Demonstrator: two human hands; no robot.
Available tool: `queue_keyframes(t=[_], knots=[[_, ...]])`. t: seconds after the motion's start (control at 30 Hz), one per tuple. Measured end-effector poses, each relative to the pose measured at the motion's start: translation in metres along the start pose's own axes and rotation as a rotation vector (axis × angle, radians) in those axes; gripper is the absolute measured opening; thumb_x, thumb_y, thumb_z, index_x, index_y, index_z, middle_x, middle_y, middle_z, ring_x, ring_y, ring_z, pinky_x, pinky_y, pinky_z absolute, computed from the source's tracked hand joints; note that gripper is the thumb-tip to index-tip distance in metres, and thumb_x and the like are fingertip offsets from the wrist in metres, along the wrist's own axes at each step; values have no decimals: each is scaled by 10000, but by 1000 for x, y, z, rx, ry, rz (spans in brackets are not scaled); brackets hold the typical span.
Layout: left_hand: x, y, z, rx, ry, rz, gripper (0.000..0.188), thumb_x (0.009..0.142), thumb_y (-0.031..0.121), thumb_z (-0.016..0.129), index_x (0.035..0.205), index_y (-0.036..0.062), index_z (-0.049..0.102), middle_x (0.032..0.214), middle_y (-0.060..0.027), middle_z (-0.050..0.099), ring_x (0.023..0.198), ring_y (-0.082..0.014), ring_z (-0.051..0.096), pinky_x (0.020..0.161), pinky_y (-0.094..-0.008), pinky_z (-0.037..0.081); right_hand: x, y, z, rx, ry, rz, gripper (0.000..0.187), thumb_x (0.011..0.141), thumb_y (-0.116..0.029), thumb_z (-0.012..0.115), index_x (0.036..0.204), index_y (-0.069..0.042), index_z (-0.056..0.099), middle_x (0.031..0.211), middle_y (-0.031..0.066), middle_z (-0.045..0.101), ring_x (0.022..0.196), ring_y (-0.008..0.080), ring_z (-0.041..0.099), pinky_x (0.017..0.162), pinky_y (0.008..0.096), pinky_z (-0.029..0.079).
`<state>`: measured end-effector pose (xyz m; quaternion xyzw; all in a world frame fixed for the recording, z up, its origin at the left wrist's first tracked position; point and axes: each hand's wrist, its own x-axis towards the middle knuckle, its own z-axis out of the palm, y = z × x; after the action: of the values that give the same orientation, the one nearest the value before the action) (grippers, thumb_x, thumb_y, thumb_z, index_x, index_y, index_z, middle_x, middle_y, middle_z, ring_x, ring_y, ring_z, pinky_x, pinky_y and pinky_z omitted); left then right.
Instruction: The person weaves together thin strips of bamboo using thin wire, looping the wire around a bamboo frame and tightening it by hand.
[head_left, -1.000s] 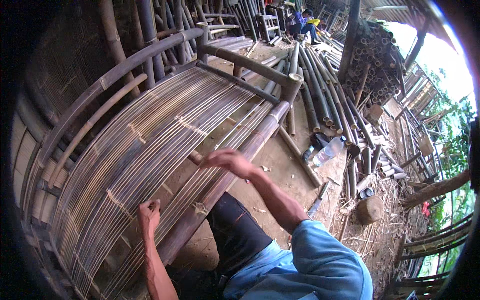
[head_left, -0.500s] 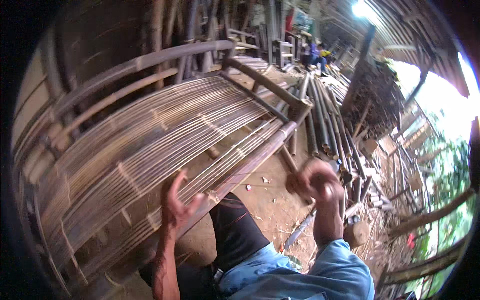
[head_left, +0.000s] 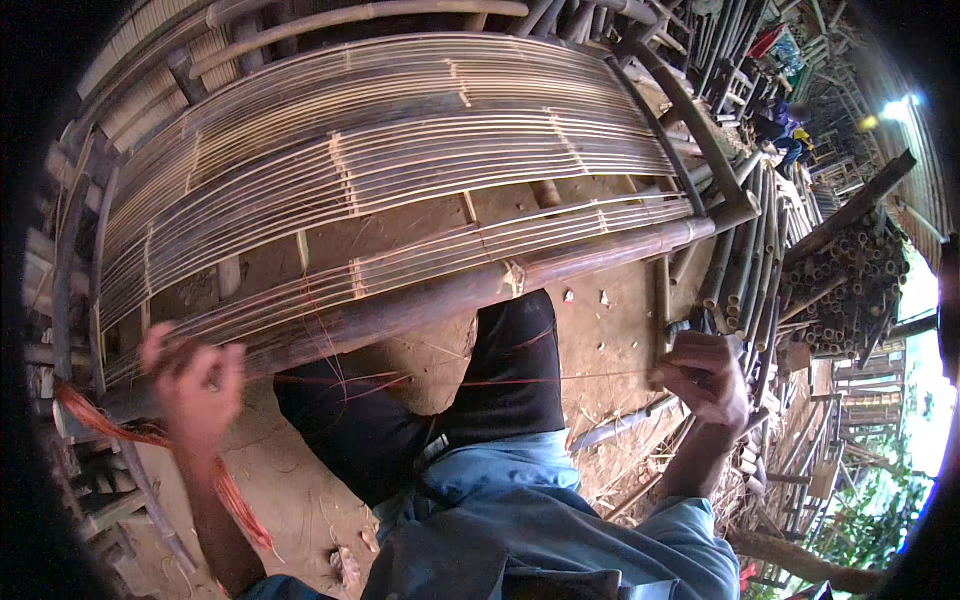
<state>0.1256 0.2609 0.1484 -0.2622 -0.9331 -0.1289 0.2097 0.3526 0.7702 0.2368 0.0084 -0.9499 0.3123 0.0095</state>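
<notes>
My right hand (head_left: 705, 378) is closed beside my right knee. A thin red string (head_left: 610, 377) runs taut leftward from it across my thighs. My left hand (head_left: 198, 385) is smeared by motion beside the left end of the front rail; whether its fingers grip anything cannot be made out. In front of me lies a bamboo bench (head_left: 620, 245) with a seat of thin slats (head_left: 400, 165). Fine red strands loop over the front slats and the thick rail. A bundle of red string (head_left: 235, 505) hangs at the bench's left end, partly behind my left forearm.
Bamboo poles (head_left: 745, 250) lie beyond the bench's right end, with a stack of cut bamboo (head_left: 850, 285) behind them. Another person (head_left: 785, 130) sits in the far right background. Scraps litter the dirt floor (head_left: 610, 330).
My view has swung, bringing the bench more level across it. My hands have moved farther apart, the left toward the bench's left end, with the red string now stretched out from the right hand.
</notes>
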Motion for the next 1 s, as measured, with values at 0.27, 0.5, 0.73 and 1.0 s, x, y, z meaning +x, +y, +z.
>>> queue_keyframes(t=[0.27,0.5,0.73,1.0], knots=[[-133,-165,-69,337,-196,-627,212,818,161,773,978,60,676,1126,-154,681,1153,-305,600,981,-406,469,27,42,62,258,-269,48,55,861,-76,748,865,-21,751,808,102,700,693,210,667,602,337,496],[-68,-78,-114,-94,-576,-649,409,793,49,753,1188,35,649,1217,-129,673,1176,-236,604,1022,-367,454,47,73,94,110,-303,-34,247,811,-233,825,1000,-92,752,985,106,731,921,252,694,858,370,548],[99,96,104,-819,-375,-171,306,980,266,655,1159,20,687,1093,-108,710,995,-189,646,923,-344,509,166,64,147,-111,387,151,502,892,-375,749,1204,2,639,1208,196,639,1001,341,671,838,449,564],[117,201,280,-692,-172,-133,453,1039,394,493,1207,-8,616,1039,-209,695,904,-348,696,800,-453,564,167,85,195,-194,475,-21,173,842,-142,680,960,-17,659,1014,164,615,987,379,567,852,486,484]])
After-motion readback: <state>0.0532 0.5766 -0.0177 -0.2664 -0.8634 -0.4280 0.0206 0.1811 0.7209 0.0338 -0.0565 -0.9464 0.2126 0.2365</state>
